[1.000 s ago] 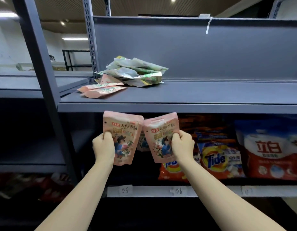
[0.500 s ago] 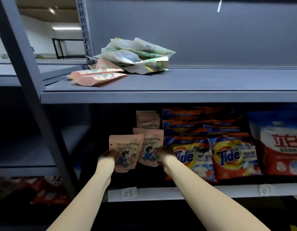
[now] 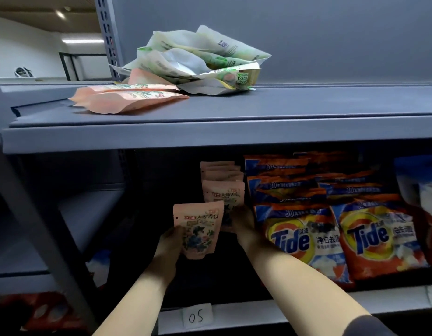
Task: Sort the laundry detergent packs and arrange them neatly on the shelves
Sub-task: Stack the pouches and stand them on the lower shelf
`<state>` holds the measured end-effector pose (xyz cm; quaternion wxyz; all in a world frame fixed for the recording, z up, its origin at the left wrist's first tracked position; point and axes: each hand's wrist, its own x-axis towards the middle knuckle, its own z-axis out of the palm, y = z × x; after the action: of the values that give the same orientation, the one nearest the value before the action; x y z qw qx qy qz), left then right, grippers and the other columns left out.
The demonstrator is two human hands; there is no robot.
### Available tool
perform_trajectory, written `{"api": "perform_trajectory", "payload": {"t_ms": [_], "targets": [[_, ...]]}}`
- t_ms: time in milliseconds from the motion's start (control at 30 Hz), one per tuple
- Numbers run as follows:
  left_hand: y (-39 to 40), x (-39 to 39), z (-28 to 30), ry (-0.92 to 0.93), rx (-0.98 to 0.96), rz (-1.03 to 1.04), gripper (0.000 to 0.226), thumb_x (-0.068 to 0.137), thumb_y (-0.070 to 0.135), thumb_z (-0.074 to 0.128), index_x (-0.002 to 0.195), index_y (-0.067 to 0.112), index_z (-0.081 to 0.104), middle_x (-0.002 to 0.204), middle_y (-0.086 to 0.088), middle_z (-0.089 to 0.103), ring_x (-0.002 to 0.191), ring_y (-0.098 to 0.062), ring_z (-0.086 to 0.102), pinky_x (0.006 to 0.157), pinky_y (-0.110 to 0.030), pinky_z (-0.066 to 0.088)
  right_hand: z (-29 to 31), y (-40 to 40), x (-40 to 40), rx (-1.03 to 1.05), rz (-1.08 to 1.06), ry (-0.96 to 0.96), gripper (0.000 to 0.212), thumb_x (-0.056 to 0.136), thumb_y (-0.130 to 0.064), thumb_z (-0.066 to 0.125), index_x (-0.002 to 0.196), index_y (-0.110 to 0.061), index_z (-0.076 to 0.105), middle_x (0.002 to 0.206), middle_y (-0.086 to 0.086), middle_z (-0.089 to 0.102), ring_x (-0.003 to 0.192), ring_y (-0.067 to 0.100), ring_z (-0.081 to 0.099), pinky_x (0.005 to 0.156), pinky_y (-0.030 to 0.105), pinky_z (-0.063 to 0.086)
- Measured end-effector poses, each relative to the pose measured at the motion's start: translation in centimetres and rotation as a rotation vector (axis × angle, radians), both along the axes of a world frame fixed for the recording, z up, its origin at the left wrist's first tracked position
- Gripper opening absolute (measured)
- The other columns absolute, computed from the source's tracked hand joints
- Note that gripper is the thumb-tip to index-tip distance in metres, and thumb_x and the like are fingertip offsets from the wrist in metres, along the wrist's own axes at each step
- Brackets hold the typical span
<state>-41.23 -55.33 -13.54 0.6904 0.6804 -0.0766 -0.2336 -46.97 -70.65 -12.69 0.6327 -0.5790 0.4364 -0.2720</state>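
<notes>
My left hand (image 3: 170,241) grips a pink detergent pack (image 3: 198,230) upright by its left edge, inside the lower shelf bay. My right hand (image 3: 242,220) holds a second pink pack (image 3: 223,194) against the front of a row of several pink packs (image 3: 219,169) standing further back. On the upper shelf (image 3: 234,127) lie two more pink packs (image 3: 130,99) flat at the left, beside a loose heap of green and white packs (image 3: 200,60).
Orange Tide bags (image 3: 336,229) stand in rows right of the pink row, with a red and white bag (image 3: 425,202) beyond. The lower shelf's front edge carries a paper label "05" (image 3: 196,316). A grey upright post (image 3: 35,214) runs at the left.
Both hands have moved from in front of the upper shelf's edge down into the lower bay. The right hand's pack now sits deeper, at the pink row.
</notes>
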Motion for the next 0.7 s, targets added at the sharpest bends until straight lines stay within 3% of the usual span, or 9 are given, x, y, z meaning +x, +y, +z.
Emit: {"api": "perform_trajectory", "payload": {"t_ms": [100, 133, 200, 267, 367, 533, 600, 700], "targets": [[-1.5, 0.5, -0.2, 0.007, -0.016, -0.027, 0.034, 0.102, 0.009, 0.037, 0.133, 0.003, 0.049, 0.129, -0.020, 0.056, 0.117, -0.036, 0.055, 0.099, -0.051, 0.044, -0.4, -1.1, 0.6, 0.047, -0.002, -0.030, 0.022, 0.097, -0.013, 0.038, 0.104, -0.021, 0.057, 0.101, 0.009, 0.064, 0.085, 0.023, 0.062, 0.068, 0.027, 0.055], [-2.1, 0.5, -0.2, 0.007, -0.018, -0.039, 0.034, 0.102, 0.008, 0.036, 0.133, 0.004, 0.049, 0.129, -0.019, 0.056, 0.116, -0.036, 0.055, 0.098, -0.051, 0.045, -0.7, -1.3, 0.7, 0.053, 0.019, -0.026, 0.023, 0.097, -0.017, 0.040, 0.110, -0.023, 0.057, 0.104, 0.008, 0.064, 0.090, 0.024, 0.062, 0.073, 0.031, 0.056], [-3.1, 0.3, -0.2, -0.004, -0.017, -0.050, 0.034, 0.101, 0.008, 0.036, 0.132, 0.005, 0.050, 0.127, -0.019, 0.057, 0.114, -0.035, 0.056, 0.096, -0.050, 0.047, -1.5, -1.2, 0.6, 0.005, 0.046, -0.007, 0.034, 0.094, -0.027, 0.045, 0.127, -0.029, 0.052, 0.124, 0.007, 0.060, 0.113, 0.027, 0.056, 0.098, 0.043, 0.047], [-4.0, 0.3, -0.2, -0.008, -0.018, -0.049, 0.035, 0.101, 0.009, 0.036, 0.132, 0.006, 0.051, 0.126, -0.018, 0.058, 0.112, -0.033, 0.058, 0.094, -0.048, 0.049, -1.9, -0.8, 0.2, -0.116, 0.045, 0.025, 0.039, 0.096, -0.029, 0.044, 0.135, -0.026, 0.046, 0.137, 0.005, 0.051, 0.127, 0.025, 0.046, 0.110, 0.042, 0.034], [-4.9, 1.0, -0.3, 0.022, 0.005, -0.044, 0.034, 0.100, 0.013, 0.037, 0.128, 0.007, 0.055, 0.122, -0.017, 0.061, 0.104, -0.030, 0.061, 0.086, -0.041, 0.051, -2.2, 0.5, -1.1, -0.278, 0.080, 0.123, 0.040, 0.103, -0.025, 0.034, 0.141, -0.015, 0.039, 0.144, 0.007, 0.042, 0.133, 0.023, 0.039, 0.109, 0.025, 0.023], [-5.4, 1.9, -0.6, 0.071, 0.004, -0.062, 0.032, 0.095, 0.014, 0.040, 0.119, 0.008, 0.061, 0.105, -0.012, 0.067, 0.086, -0.023, 0.064, 0.071, -0.031, 0.052, -3.9, 1.4, -2.2, -0.381, 0.066, 0.287, 0.047, 0.105, -0.021, 0.027, 0.149, -0.008, 0.017, 0.156, 0.010, 0.021, 0.143, 0.020, 0.022, 0.107, 0.018, 0.011], [-5.7, 2.0, -0.7, 0.061, 0.011, -0.081, 0.033, 0.094, 0.014, 0.041, 0.118, 0.009, 0.062, 0.102, -0.010, 0.067, 0.084, -0.021, 0.064, 0.066, -0.028, 0.051, -4.1, 1.7, -2.4, -0.380, -0.019, 0.241, 0.049, 0.104, -0.019, 0.029, 0.150, -0.010, 0.016, 0.155, 0.008, 0.023, 0.142, 0.019, 0.022, 0.108, 0.019, 0.012], [-6.1, 1.7, -0.9, 0.027, 0.005, -0.169, 0.033, 0.094, 0.012, 0.043, 0.121, 0.009, 0.061, 0.111, -0.013, 0.067, 0.096, -0.024, 0.064, 0.075, -0.031, 0.053, -4.4, 1.8, -2.8, -0.460, 0.081, 0.276, 0.046, 0.102, -0.017, 0.037, 0.146, -0.013, 0.028, 0.149, 0.006, 0.035, 0.137, 0.019, 0.034, 0.105, 0.019, 0.025]]}}
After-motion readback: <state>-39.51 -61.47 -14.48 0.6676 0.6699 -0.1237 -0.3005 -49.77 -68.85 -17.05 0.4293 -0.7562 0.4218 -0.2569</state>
